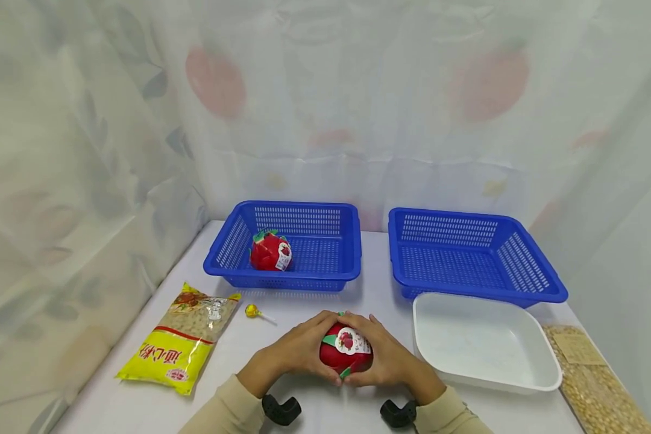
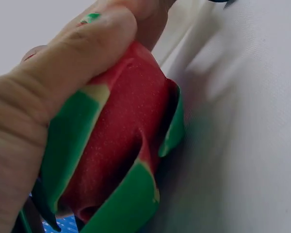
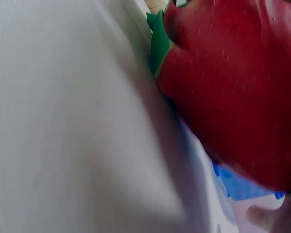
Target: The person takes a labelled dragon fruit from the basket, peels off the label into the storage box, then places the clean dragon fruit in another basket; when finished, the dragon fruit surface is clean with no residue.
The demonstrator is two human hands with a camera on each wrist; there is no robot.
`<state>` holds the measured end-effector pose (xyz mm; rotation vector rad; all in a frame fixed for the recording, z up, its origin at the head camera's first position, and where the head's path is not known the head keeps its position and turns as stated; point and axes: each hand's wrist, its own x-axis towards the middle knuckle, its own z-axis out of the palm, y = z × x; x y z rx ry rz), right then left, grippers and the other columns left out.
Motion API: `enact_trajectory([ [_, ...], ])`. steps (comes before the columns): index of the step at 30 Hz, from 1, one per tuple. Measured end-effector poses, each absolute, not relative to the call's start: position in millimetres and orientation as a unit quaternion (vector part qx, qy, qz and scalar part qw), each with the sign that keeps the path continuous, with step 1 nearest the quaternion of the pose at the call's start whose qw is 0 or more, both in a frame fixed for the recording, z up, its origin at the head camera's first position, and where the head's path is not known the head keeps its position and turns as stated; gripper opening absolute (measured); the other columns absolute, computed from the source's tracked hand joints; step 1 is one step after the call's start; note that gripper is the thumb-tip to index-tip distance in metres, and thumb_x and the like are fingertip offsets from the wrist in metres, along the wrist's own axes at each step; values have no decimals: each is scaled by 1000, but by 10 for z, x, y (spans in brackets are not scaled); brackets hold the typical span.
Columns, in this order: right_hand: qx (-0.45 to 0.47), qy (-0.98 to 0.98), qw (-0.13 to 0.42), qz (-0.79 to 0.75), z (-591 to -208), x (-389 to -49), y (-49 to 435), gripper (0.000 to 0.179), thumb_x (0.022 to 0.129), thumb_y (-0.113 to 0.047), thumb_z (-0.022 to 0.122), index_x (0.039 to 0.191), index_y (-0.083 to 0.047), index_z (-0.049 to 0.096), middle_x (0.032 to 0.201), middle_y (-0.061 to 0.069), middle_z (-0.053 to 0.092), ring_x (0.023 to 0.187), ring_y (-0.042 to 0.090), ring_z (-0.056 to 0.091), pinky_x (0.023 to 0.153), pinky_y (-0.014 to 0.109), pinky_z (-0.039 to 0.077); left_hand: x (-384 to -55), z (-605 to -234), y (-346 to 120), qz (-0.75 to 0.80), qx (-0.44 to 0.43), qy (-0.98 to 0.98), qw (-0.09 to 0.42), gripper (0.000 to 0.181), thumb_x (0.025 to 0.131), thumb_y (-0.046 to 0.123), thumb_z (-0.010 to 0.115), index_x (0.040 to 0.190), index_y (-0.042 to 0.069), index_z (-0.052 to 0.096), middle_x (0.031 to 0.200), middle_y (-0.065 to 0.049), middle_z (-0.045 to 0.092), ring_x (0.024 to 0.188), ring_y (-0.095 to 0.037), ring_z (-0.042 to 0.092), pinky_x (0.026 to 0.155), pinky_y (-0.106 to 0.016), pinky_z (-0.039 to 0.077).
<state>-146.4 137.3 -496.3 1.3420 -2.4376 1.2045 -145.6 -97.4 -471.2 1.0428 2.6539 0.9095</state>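
Observation:
A red dragon fruit (image 1: pixel 334 360) with green scale tips and a white label stands on the white table in front of me, held between both my hands. My left hand (image 1: pixel 305 348) grips its left side, the thumb in front and the fingers curving over the top. From the right, my right hand (image 1: pixel 385 352) curves round it in the same way. Close up in the left wrist view, the thumb presses on the dragon fruit (image 2: pixel 121 111) near its green tips. Its smooth red side (image 3: pixel 242 92) fills much of the right wrist view.
Behind, a blue basket (image 1: pixel 325 253) contains another labelled dragon fruit (image 1: pixel 267 253). A second blue basket (image 1: pixel 445 265) stands to its right, behind a white tray (image 1: pixel 483 343). On the left lie a yellow macaroni bag (image 1: pixel 181 343) and a lollipop (image 1: pixel 252 311). A bag of kernels (image 1: pixel 602 386) lies far right.

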Motion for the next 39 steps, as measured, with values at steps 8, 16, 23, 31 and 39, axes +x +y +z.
enact_trajectory([
  [8, 383, -807, 48, 447, -4736, -1405, 1233, 44, 93, -28, 60, 135, -18, 57, 138, 6, 48, 122, 28, 48, 91, 50, 45, -1468, -4714, -992, 326, 353, 874, 66, 82, 67, 52, 82, 133, 20, 45, 122, 12, 48, 101, -5, 54, 79, -22, 50],
  [16, 375, -828, 11, 418, -4435, -1465, 1188, 17, 89, -19, 65, 103, -13, 73, 134, 10, 52, 118, 34, 53, 88, 45, 49, -1471, -4722, -1011, 327, 356, 873, 66, 80, 66, 49, 82, 132, 22, 45, 121, 12, 49, 101, -5, 53, 78, -22, 50],
  [23, 387, -810, -40, 440, -4259, -1605, 1187, 11, 86, -9, 67, 78, -17, 64, 126, 14, 57, 122, 31, 50, 92, 50, 45, -1528, -4680, -975, 327, 366, 869, 63, 77, 67, 44, 83, 131, 24, 44, 120, 12, 50, 101, -5, 54, 78, -21, 50],
  [31, 387, -778, -78, 489, -4245, -1609, 1279, 17, 91, -5, 66, 80, -15, 57, 127, 15, 51, 124, 32, 44, 96, 57, 39, -1579, -4651, -905, 310, 372, 874, 46, 72, 65, 42, 83, 124, 22, 47, 116, 11, 50, 95, -5, 54, 76, -20, 50],
  [39, 370, -712, -68, 593, -4264, -1503, 1375, 13, 96, -2, 56, 84, -8, 53, 127, 17, 51, 119, 34, 48, 94, 50, 42, -1515, -4730, -940, 309, 362, 879, 36, 73, 65, 44, 83, 124, 18, 49, 116, 9, 51, 95, -7, 55, 76, -22, 50],
])
